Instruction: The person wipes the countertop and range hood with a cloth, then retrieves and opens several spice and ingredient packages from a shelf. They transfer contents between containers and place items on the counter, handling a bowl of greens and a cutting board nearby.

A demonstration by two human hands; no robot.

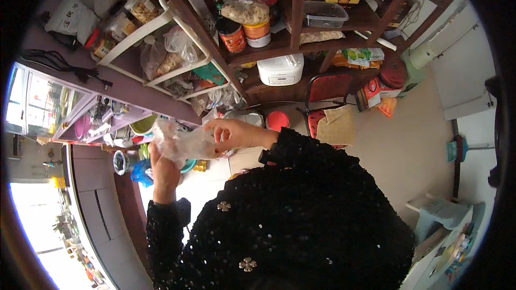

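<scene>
A clear plastic bag (189,143) is stretched between my two hands, with something pale and pinkish inside its left end that I cannot make out. My left hand (164,175) grips that bunched end from below, thumb up along its side. At the other end my right hand (242,133) pinches the bag's thin plastic between bent fingers. Both sleeves are black and sequined. Behind the bag a white metal rack (189,48) holds knotted bags of dry food.
Dark wooden shelves (262,54) carry jars, a plastic box (324,15) and a white rice cooker (281,69). Below stand a red bucket (277,121) and a red chair (328,88) with a beige cloth (335,125). A counter (74,181) curves along the left.
</scene>
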